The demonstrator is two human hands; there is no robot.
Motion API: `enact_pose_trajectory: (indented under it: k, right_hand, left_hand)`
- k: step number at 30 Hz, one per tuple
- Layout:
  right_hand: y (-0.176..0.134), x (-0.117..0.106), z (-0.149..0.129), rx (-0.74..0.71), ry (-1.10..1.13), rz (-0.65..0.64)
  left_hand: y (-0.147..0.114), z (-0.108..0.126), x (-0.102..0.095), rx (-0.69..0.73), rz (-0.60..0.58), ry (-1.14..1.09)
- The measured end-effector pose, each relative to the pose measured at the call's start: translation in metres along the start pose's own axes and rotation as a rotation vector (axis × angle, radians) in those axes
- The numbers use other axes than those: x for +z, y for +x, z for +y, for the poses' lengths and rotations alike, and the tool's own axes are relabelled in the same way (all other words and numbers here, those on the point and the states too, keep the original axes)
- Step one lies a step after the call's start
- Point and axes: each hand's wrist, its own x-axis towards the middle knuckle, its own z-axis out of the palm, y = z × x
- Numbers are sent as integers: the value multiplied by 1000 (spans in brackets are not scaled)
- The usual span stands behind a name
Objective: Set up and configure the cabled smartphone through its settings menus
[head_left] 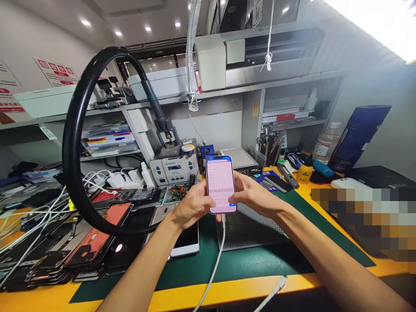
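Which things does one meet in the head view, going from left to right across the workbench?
Orange-red flat panel → left hand → lit smartphone → right hand → yellow bottle → white-capped clear bottle.

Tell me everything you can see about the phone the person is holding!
The phone is thin, with rounded corners and a smooth, glassy-looking front. Its lit screen faces us, mostly pale with blue at the top and a keyboard low down; the writing is too small to read. It stands tall, held between the left hand and right hand, thumbs over the keyboard. A white cable runs from its bottom edge.
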Motion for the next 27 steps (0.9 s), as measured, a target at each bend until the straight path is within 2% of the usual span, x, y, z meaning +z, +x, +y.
enact_pose_trajectory:
  k: [8,16,27]
  right_hand:
    - [0,0,1,6,-27,5]
    - [1,2,2,-8,-41,67]
    - [1,2,2,-3,-30,51]
  left_hand:
    - [1,-2,-1,6,3,7]
    - [1,-2,-1,12,-4,-7]
    - [1,-1,1,6,11,0]
